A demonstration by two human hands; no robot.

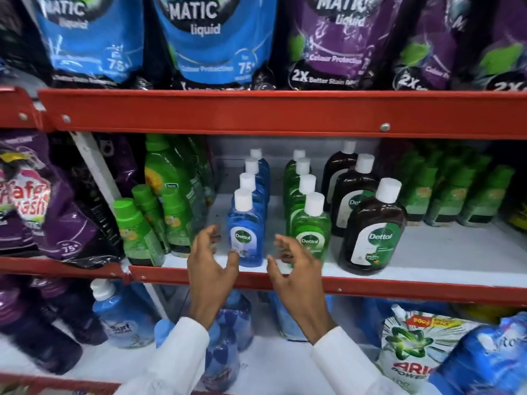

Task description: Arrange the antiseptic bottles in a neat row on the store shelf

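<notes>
On the middle shelf (427, 252), white deck with red front lip, Dettol bottles stand in three files running front to back, all upright with white caps. Blue file: front blue bottle (246, 235) close to the lip, three more behind it, caps in line. Green file: front green bottle (312, 229) just right of the blue one, three more behind. Brown file: large brown bottle (373, 232) at front right, two more behind.

Left hand (209, 266): fingers curled but spread, holding nothing; thumb tip touching or nearly touching the lower left of the front blue bottle, cannot tell which. Right hand (296, 269): likewise uncurled and empty, fingers in front of the lower part of the front green bottle; contact not resolvable, motion blur. Both wrists in white sleeves.

Neighbours: green-capped bottles (137, 232) to the left, blurred green bottles (456, 192) to the right.
</notes>
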